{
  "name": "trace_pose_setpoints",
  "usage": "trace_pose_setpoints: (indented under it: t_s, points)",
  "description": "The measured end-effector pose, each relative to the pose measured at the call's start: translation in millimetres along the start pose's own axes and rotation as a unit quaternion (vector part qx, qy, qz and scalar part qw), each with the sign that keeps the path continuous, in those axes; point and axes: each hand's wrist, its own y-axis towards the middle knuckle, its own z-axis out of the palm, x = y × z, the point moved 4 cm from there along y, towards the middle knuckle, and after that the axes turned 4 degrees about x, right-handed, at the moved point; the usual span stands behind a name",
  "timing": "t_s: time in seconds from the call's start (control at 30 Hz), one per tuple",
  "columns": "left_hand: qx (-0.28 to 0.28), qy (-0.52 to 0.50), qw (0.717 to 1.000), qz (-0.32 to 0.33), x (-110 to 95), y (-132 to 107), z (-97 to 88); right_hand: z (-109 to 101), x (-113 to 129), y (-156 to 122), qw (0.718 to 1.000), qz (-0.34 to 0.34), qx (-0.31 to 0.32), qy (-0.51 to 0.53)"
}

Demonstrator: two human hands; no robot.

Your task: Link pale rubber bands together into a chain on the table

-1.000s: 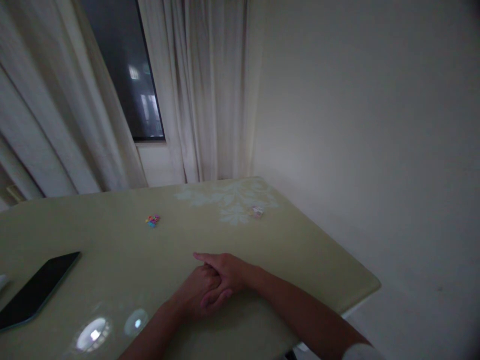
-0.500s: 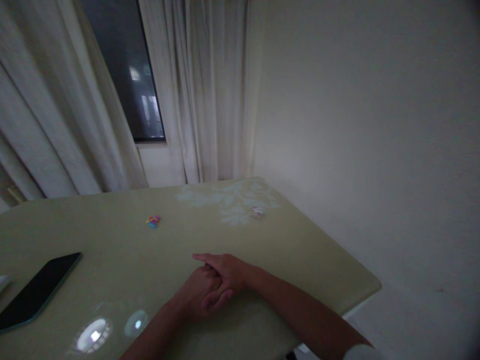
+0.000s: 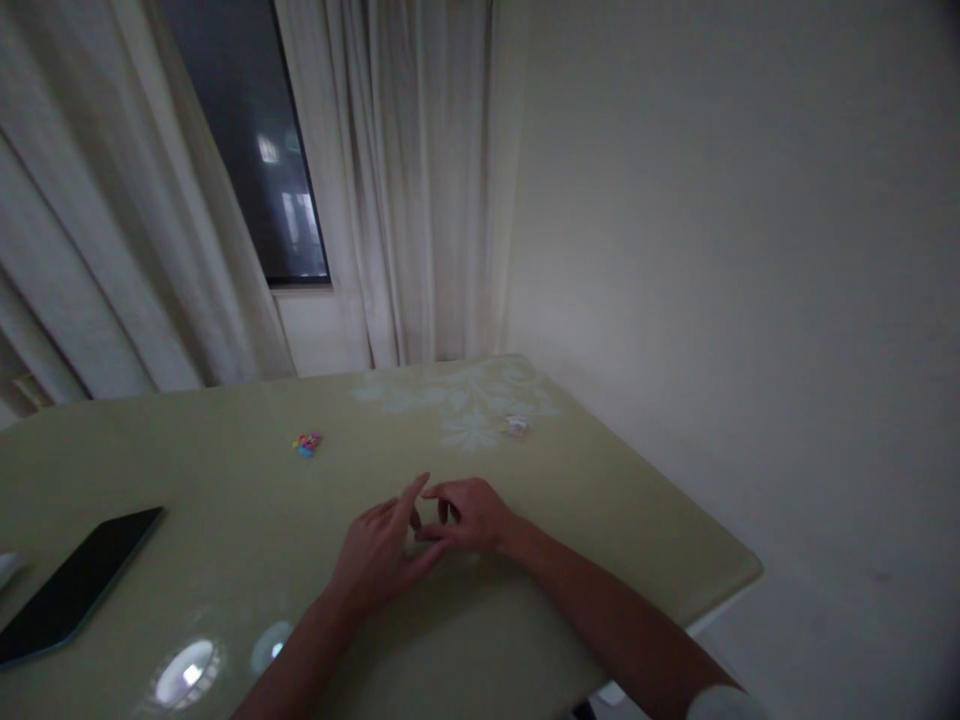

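Note:
My left hand (image 3: 375, 555) is just above the table near its front, with the fingers apart and the thumb stretched toward the right. Facing it, my right hand (image 3: 471, 515) has its fingers loosely curved and spread, and nothing shows in its grasp. The fingertips of both hands meet or nearly meet in the middle; exact contact is hard to make out. Beyond them on the left lies a small cluster of bright multicoloured pieces (image 3: 306, 444), too small to name. Farther off on the right is a small, pale, see-through packet-like thing (image 3: 516, 425).
A black tablet-like slab (image 3: 82, 582) lies on the glossy greenish table (image 3: 600, 500) at left, beside a partly cut-off white object (image 3: 7, 567). Lamp reflections show on the tabletop. Curtains (image 3: 420, 200) and a dark window stand behind; a wall (image 3: 712, 250) runs along the right.
My hands were clasped, the right laid over the left. They have come apart into spread fingers, the left shifting left and the right slightly up. The table objects have not moved.

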Motion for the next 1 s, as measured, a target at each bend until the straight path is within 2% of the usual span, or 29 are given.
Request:
trace_pose_setpoints:
  t_s: [0.1,0.17,0.3,0.47,0.57,0.77,0.87,0.93,1.0]
  points:
    - [0.067,0.002,0.994,-0.089,8,0,3.7,-3,0,-3,0.997,-0.057,-0.039,0.024]
    - [0.102,0.006,0.989,-0.109,9,1,5.2,-4,2,-4,0.994,-0.081,-0.06,0.043]
    - [0.111,0.032,0.992,-0.059,4,2,5.1,-5,1,-5,0.994,-0.063,-0.075,0.043]
    - [0.069,0.075,0.995,0.015,-1,0,7.1,-3,-4,-3,0.996,-0.048,-0.077,-0.003]
    - [0.047,0.07,0.996,0.033,-1,-1,8.4,0,-7,-3,0.995,-0.054,-0.078,-0.014]
    - [0.04,0.054,0.996,0.053,-3,0,10.0,2,-10,-2,0.996,-0.05,-0.07,-0.02]
    - [0.041,0.067,0.996,0.05,-3,1,10.1,-13,-17,2,0.996,-0.006,-0.082,-0.043]
    - [0.05,0.073,0.995,0.038,-2,2,10.8,-32,-31,3,0.987,0.058,-0.127,-0.074]
    - [0.067,0.067,0.995,0.011,2,3,12.7,-55,-51,0,0.963,0.137,-0.186,-0.137]
